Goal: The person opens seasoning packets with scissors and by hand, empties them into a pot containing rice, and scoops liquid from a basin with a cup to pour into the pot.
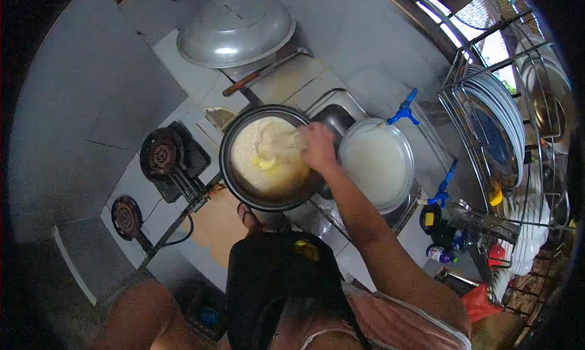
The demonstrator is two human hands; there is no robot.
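A dark round pan (pixel 230 182) holds pale, grainy food (pixel 250 146) with a yellow lump (pixel 266 163) on it. My right hand (pixel 318 147) is over the pan's right side, its fingers closed round something blurred by motion that reaches into the food. At the pan's lower left rim, my left hand (pixel 248 221) is partly visible, gripping the edge; the rest of it is hidden. Close by on the right stands a round metal pot (pixel 409 167) filled with cloudy whitish liquid (pixel 375 164).
Two burners (pixel 162 157) (pixel 126 217) are at the left. A large domed lid (pixel 234 27) sits at the back beside a wooden-handled tool (pixel 241 83). Blue taps (pixel 403 111) (pixel 442 194) rise by the sink; a wire rack with plates (pixel 496 112) and bottles (pixel 440 253) are at the right.
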